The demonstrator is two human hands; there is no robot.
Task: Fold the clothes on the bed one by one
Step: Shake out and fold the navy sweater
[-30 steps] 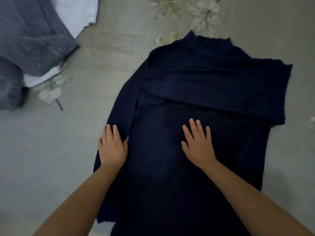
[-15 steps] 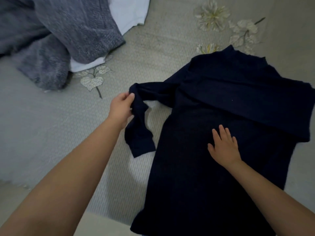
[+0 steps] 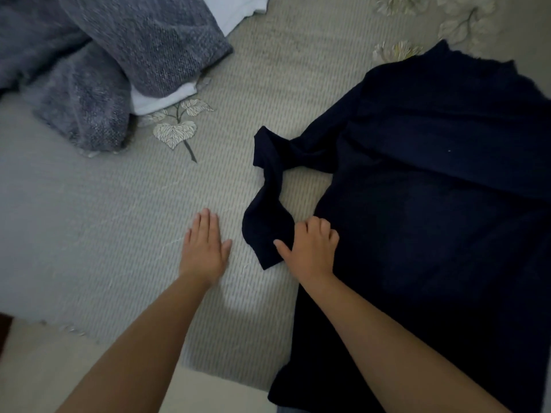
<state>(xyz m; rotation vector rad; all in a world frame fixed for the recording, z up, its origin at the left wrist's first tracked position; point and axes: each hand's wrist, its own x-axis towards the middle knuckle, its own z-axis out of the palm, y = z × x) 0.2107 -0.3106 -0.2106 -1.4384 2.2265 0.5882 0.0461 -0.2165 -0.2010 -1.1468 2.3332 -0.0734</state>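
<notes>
A dark navy long-sleeved top [image 3: 432,204] lies flat on the right half of the bed, its right sleeve folded across the chest. Its left sleeve [image 3: 268,186] is pulled out to the side and bent down toward me. My right hand [image 3: 307,248] has its fingers curled on the cuff end of that sleeve, at the top's left edge. My left hand [image 3: 204,247] is flat and open on the bare bed cover, just left of the sleeve, holding nothing.
A grey fuzzy knit garment [image 3: 104,70] with white cloth [image 3: 162,98] under it is heaped at the upper left. The bed cover [image 3: 89,219] is pale grey-green with leaf prints. Its near edge [image 3: 134,347] runs across the lower left.
My left hand let go of the sleeve and dropped flat onto the bed. My right hand moved from the top's chest to the sleeve's cuff. The view shifted left.
</notes>
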